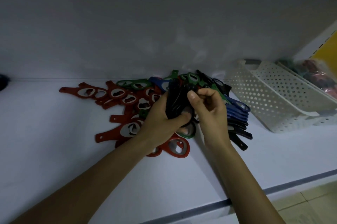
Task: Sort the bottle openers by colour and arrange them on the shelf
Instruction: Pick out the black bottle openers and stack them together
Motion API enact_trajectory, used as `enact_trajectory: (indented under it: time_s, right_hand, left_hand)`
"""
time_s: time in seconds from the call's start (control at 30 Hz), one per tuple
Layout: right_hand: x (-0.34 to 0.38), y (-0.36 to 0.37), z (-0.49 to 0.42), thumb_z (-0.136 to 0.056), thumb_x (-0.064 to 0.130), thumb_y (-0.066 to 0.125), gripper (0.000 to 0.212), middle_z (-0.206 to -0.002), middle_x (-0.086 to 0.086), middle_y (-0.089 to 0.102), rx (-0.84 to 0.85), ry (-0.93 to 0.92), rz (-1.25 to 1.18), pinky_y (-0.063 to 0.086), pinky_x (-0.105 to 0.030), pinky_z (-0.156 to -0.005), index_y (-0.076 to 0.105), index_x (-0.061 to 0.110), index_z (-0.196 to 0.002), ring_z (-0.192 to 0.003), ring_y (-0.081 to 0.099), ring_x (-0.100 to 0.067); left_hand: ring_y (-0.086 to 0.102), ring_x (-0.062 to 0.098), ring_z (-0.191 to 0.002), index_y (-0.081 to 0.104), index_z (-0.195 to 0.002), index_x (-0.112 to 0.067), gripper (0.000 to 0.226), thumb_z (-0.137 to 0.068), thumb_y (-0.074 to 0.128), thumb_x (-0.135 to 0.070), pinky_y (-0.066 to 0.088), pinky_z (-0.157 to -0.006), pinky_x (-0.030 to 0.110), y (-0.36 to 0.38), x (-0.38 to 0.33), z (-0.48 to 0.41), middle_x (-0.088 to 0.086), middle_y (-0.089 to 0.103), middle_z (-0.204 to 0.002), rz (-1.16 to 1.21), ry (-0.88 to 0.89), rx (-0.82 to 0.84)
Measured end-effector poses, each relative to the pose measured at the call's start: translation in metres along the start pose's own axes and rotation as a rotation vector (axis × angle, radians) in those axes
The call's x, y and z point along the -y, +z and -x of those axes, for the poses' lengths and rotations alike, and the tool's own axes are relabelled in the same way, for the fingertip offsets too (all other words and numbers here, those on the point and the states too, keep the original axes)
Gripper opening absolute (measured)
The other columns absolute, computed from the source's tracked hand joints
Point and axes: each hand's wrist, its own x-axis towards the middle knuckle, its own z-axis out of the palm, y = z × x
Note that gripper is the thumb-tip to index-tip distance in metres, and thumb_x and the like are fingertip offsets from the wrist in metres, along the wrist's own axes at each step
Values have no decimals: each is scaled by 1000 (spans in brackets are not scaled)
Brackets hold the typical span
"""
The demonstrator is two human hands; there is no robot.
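Head view: left hand (162, 114) is gripping a bundle of black openers (176, 99), fingers wrapped behind it and thumb pressing across its lower front, holding it upright just above the heap. Right hand (209, 112) is meeting the bundle from the right, its fingers curled, thumb and forefinger pinching at the bundle's upper right edge. Red openers (116, 94) are lying fanned out on the white shelf (73, 150) to the left of and beneath the left wrist, handles pointing mostly left. Green openers (131, 84) are lying along the back of the heap, with one more green ring showing under the hands. Blue openers (235, 107) are sitting stacked just right of the right hand, with loose black openers (238, 132) overlapping below them. A white perforated basket (273, 96) is standing near the heap's right side, and a second basket (291, 70) holding a clear bag (313, 74) is sitting touching it farther right.
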Motion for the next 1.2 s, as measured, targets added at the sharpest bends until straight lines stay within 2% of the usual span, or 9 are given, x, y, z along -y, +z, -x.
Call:
enact_trajectory:
  time_s: [0.17,0.33,0.43,0.53,0.63,0.7,0.8,1.0,1.2]
  right_hand:
    - [13,15,-2,-55,53,79,89,-110,18,59,149,109,149,51,-9,-66,44,26,-133,-93,62,6]
    - [22,48,0,-86,13,67,34,-105,2,71,236,-4,114,54,-18,-80,60,15,-119,-98,67,-7]
    - [17,82,11,-91,1,57,29,-105,0,71,285,-164,70,53,-20,-85,57,10,-118,-100,67,-11]
    - [12,119,20,-90,6,60,27,-97,6,72,306,-222,19,53,-20,-83,59,15,-116,-96,68,-8]
    - [6,156,31,-85,13,68,26,-76,19,71,408,-108,53,54,-16,-69,71,40,-86,-80,67,3]
    - [3,180,36,-83,18,70,26,-73,16,72,481,25,38,57,-22,-67,73,40,-71,-75,68,1]
    - [5,210,37,-77,20,72,3,-85,-4,74,456,203,-154,56,-35,-82,74,20,-75,-88,70,-15]
    - [5,258,54,-80,12,71,10,-88,-1,73,465,398,-237,55,-26,-78,73,19,-87,-84,69,-10]
    - [11,271,43,-87,12,62,7,-96,-10,71,391,799,-580,55,-26,-70,65,6,-85,-84,67,-16]
  left_hand:
    - [62,1,-98,49,-121,-32,46,-85,65,-8,54,-75,16,-2,-10,2,-17,62,-104,-204,91,41]
    - [62,5,-92,51,-121,-20,41,-84,65,-8,52,-76,13,-17,-13,10,-15,61,-98,-371,83,-27]
    - [58,1,-89,52,-122,-16,35,-88,61,-11,46,-72,5,-42,-18,19,-22,52,-89,-369,-43,-142]
    - [67,13,-91,59,-112,-16,28,-86,63,-9,55,-76,23,-79,-30,36,-4,69,-95,-119,-150,-229]
    - [70,16,-89,59,-115,-20,40,-84,61,6,57,-68,29,-110,-42,59,7,70,-103,-23,-115,-291]
    - [69,16,-93,54,-124,-17,49,-83,60,9,57,-69,28,-127,-46,73,9,68,-110,1,-88,-356]
    - [66,18,-103,53,-123,-8,38,-87,57,2,55,-86,31,-148,-50,90,12,65,-117,48,-34,-455]
    - [54,18,-122,56,-124,-10,43,-98,30,-33,44,-101,29,-164,-55,111,7,64,-123,603,77,-440]
    - [54,-16,-101,51,-129,-29,38,-92,57,-22,40,-80,0,-178,-44,123,-31,57,-104,-497,152,-691]
